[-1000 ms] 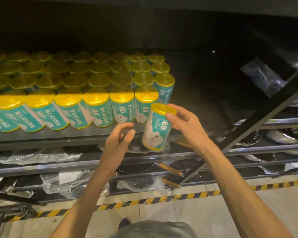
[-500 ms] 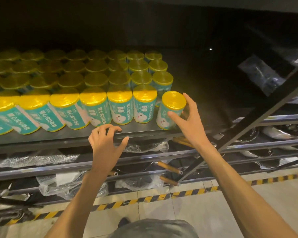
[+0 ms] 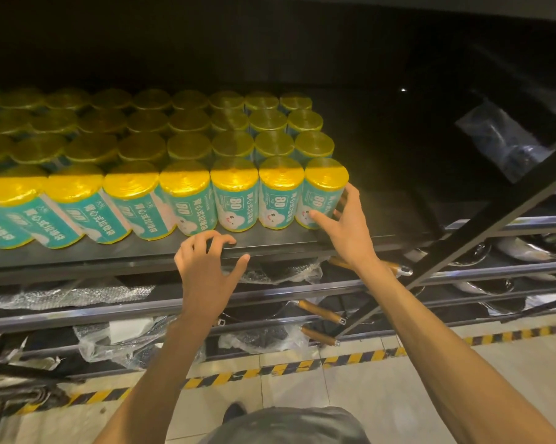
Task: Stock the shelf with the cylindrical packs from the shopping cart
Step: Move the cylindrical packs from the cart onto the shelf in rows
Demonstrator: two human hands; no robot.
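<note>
The dark shelf (image 3: 270, 243) carries rows of upright cylindrical packs (image 3: 187, 149), teal-wrapped with yellow tops, packed side by side from the left edge of the view toward the middle. The front row catches the light; the rows behind sit in shadow. At the 3 o'clock end of the front row stands the end pack (image 3: 323, 192), upright and touching its neighbour at 9 o'clock. To the 3 o'clock side of it the shelf board is bare and dark.

The right hand (image 3: 350, 225) is at that end pack: the thumb lies on its lower front face and the fingers curl round its far side, so the grip is closed round the pack while the pack stands on the shelf. The left hand (image 3: 206, 264) holds nothing; its fingertips, bent, rest on the shelf's front edge, and the thumb points out toward 3 o'clock below the edge, so its grip is loose and empty.

Under the shelf run metal rails (image 3: 110, 310), with bubble wrap (image 3: 62, 294) and plastic-wrapped goods lying among them, and several wooden handles (image 3: 319, 310) poking out at about 5 o'clock from the left hand. A black diagonal brace (image 3: 481, 225) crosses the right of the view. The floor (image 3: 382, 395) is pale tile with a yellow-and-black hazard stripe (image 3: 270, 370) running along the base of the rack.
</note>
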